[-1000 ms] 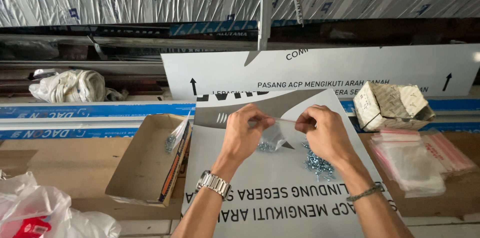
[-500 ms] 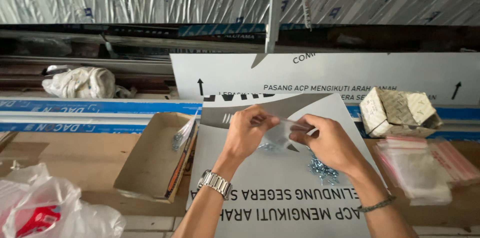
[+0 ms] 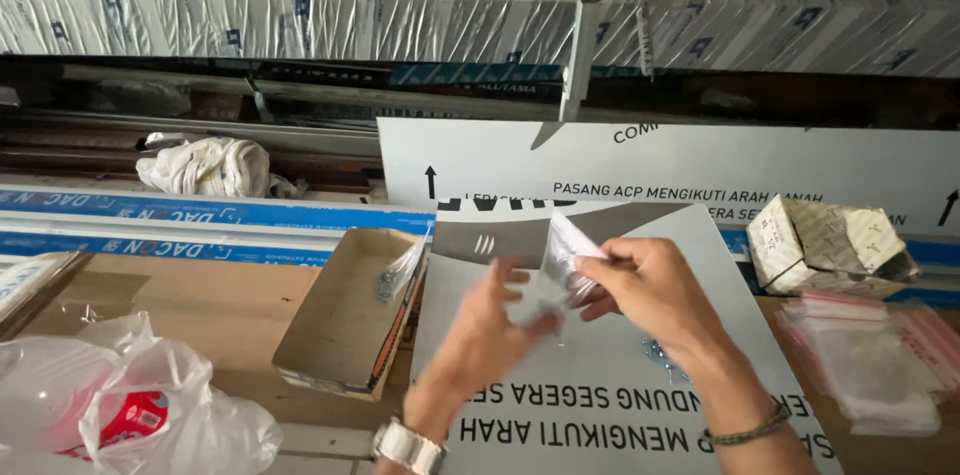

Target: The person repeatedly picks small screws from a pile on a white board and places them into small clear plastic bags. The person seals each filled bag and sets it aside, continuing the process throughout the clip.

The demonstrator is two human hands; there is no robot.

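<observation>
Both my hands work on a small clear plastic bag (image 3: pixel 562 257) above a grey printed panel (image 3: pixel 600 405). My right hand (image 3: pixel 650 290) pinches the bag's upper part between thumb and fingers. My left hand (image 3: pixel 495 330), with a metal watch at the wrist, touches the bag's lower end, where small metal pieces seem to sit. A little heap of shiny screws (image 3: pixel 660 353) lies on the panel just under my right hand, partly hidden by it.
A shallow cardboard box (image 3: pixel 345 315) with a few screws lies to the left. A stack of clear zip bags (image 3: pixel 865 355) and a crumpled paper box (image 3: pixel 830 240) sit at the right. A white plastic bag (image 3: pixel 130 415) is at lower left, a rag (image 3: pixel 205 165) behind.
The view has swung, so everything sits further right in the frame. My hands have lifted the small bag and turned it upright; the left hand slid down to its lower end.
</observation>
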